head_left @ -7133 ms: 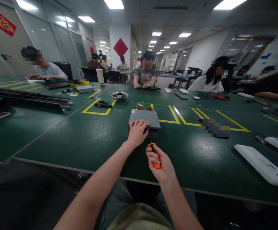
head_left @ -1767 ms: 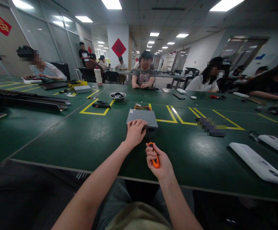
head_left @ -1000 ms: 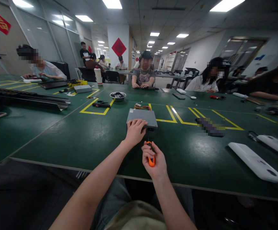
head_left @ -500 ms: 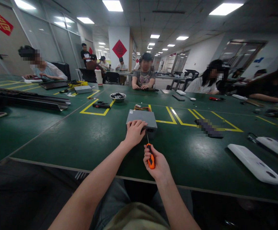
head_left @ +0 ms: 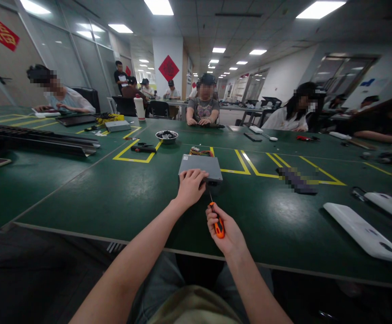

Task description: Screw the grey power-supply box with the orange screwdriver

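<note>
A grey metal box [head_left: 201, 163] with a socket on its near side rests on the green table [head_left: 142, 198], and coloured wires [head_left: 201, 152] lie behind it. My left hand [head_left: 191, 186] lies over the box's near left part, its fingers bent over the top and near edge; its thumb side is partly hidden. My right hand [head_left: 225, 226], in front of the box, is closed around an orange and black screwdriver [head_left: 219, 227]. The screwdriver's shaft points up toward the near side of the box; whether its tip touches is too small to tell.
A metal bowl [head_left: 166, 137] of dark parts stands behind left, near a black tool [head_left: 143, 147]. White devices [head_left: 365, 231] lie at the right. Long metal rails [head_left: 47, 138] are at the left. Across the table sits a person [head_left: 203, 105].
My right hand and the screwdriver have shifted slightly right, and the shaft now leans more to the left. My left hand stays on the box.
</note>
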The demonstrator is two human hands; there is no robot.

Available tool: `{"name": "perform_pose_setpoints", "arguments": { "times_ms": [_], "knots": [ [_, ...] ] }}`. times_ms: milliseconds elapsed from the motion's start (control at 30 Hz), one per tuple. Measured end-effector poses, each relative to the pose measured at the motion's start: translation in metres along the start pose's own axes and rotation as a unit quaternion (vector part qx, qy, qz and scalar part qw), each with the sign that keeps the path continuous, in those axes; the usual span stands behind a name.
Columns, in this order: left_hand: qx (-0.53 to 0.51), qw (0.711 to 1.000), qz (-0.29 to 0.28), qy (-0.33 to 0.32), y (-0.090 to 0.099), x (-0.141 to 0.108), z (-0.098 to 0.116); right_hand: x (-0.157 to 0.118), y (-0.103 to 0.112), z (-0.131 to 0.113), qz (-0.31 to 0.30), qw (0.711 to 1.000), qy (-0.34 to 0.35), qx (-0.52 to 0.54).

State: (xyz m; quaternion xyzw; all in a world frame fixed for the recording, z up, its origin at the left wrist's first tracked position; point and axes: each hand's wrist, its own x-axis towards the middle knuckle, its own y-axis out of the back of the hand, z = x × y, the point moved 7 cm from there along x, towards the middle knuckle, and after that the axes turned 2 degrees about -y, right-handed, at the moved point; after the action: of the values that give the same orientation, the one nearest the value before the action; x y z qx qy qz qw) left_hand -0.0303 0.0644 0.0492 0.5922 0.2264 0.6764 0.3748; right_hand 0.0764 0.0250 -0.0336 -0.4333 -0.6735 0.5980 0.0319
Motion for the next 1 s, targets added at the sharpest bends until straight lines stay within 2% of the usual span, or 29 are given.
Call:
{"name": "perform_pose_setpoints", "arguments": {
  "times_ms": [133,367,700,1000],
  "knots": [
    [0.001,1.0,0.003,-0.001,0.0,0.0,-0.001,-0.002,-0.002,0.006,-0.006,0.999,-0.034,-0.009],
    [-0.004,1.0,-0.005,0.005,0.0,0.001,0.0,-0.005,-0.013,0.006,-0.036,0.999,-0.03,-0.001],
    [-0.006,1.0,0.007,0.002,0.001,0.0,0.0,-0.004,-0.005,0.004,-0.044,0.997,-0.056,0.025],
    [0.003,1.0,0.001,0.003,0.001,0.0,0.0,-0.005,-0.008,0.002,-0.037,0.999,0.01,0.004]
  ]
}}
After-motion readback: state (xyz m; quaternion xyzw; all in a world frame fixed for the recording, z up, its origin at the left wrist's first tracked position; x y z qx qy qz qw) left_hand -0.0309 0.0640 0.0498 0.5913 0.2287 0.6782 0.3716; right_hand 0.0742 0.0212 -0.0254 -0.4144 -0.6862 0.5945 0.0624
